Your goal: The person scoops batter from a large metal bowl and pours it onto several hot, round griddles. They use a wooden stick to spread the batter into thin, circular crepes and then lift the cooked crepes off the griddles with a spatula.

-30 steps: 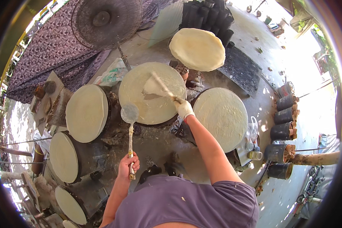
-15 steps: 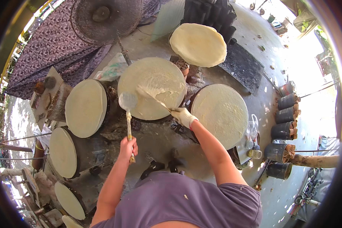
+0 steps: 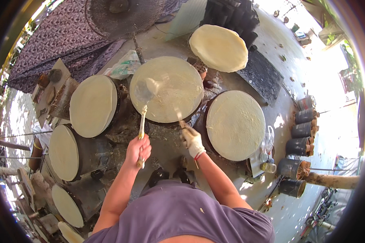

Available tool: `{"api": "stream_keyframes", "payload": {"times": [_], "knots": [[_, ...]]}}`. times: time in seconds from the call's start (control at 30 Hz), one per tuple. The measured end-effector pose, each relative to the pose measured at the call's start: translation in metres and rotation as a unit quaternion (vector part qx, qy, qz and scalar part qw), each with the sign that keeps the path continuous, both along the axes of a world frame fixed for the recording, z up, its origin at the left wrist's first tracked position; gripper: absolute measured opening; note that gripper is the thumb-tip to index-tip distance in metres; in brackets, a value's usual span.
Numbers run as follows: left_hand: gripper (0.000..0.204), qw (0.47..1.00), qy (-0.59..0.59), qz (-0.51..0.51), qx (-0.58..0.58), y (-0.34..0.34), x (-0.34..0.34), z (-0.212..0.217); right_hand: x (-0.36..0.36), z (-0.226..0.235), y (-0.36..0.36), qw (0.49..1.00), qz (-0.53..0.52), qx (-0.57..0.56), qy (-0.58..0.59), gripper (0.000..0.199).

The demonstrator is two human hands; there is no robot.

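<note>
My bare left hand (image 3: 138,151) is closed round the handle of a ladle (image 3: 142,91), whose round grey head hangs over the near left part of the middle griddle (image 3: 166,109). A pale, streaky layer of batter covers that griddle. My right hand (image 3: 192,141), in a white glove, is closed round a thin spatula (image 3: 180,117). Its blade is smeared by motion over the same griddle's near edge. To the right stands another round griddle (image 3: 236,125) with lumpy pale batter, and on the left one (image 3: 93,106) carries a smooth pale sheet.
Further batter-covered griddles (image 3: 63,153) curve round my left side. Beyond the middle one lies a yellowish round sheet (image 3: 218,47). A large fan (image 3: 123,16) stands at the far left. Black buckets (image 3: 299,146) line the right, near jars (image 3: 268,167) and a dark board (image 3: 260,77).
The ladle has moved further over the middle griddle. My right hand has drawn back toward me with the spatula, and the batter's bright ridge looks flatter.
</note>
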State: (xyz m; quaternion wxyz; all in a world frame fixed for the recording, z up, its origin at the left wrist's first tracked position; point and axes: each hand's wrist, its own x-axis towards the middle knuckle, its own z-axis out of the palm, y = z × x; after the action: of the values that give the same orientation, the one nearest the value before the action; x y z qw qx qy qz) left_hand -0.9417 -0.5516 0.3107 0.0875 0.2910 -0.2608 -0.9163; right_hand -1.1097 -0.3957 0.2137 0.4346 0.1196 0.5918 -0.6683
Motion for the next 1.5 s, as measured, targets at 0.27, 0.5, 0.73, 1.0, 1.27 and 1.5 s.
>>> {"api": "stream_keyframes", "payload": {"times": [0.27, 0.5, 0.73, 1.0, 1.27, 1.5], "knots": [[0.013, 0.999, -0.013, 0.013, 0.040, 0.003, 0.021, 0.013, -0.028, -0.037, -0.005, 0.959, 0.235, 0.077, 0.143, 0.034], [0.009, 0.985, 0.047, 0.127, 0.107, -0.023, 0.119, 0.037, -0.008, -0.049, -0.053, 0.994, -0.083, 0.053, 0.056, 0.028], [0.009, 0.947, 0.064, 0.301, 0.091, -0.092, 0.265, 0.032, 0.152, -0.013, -0.236, 0.959, 0.273, 0.041, 0.060, 0.020], [0.012, 0.855, -0.038, 0.514, 0.058, -0.147, 0.436, 0.014, 0.348, -0.005, -0.517, 0.752, 0.515, 0.065, 0.407, 0.053], [0.009, 0.749, -0.043, 0.658, 0.065, -0.158, 0.526, 0.025, 0.423, -0.018, -0.566, 0.704, 0.519, 0.111, 0.473, 0.041], [0.010, 0.716, -0.033, 0.695, 0.057, -0.165, 0.556, 0.026, 0.442, 0.016, -0.547, 0.868, 0.412, -0.141, 0.237, 0.028]]}}
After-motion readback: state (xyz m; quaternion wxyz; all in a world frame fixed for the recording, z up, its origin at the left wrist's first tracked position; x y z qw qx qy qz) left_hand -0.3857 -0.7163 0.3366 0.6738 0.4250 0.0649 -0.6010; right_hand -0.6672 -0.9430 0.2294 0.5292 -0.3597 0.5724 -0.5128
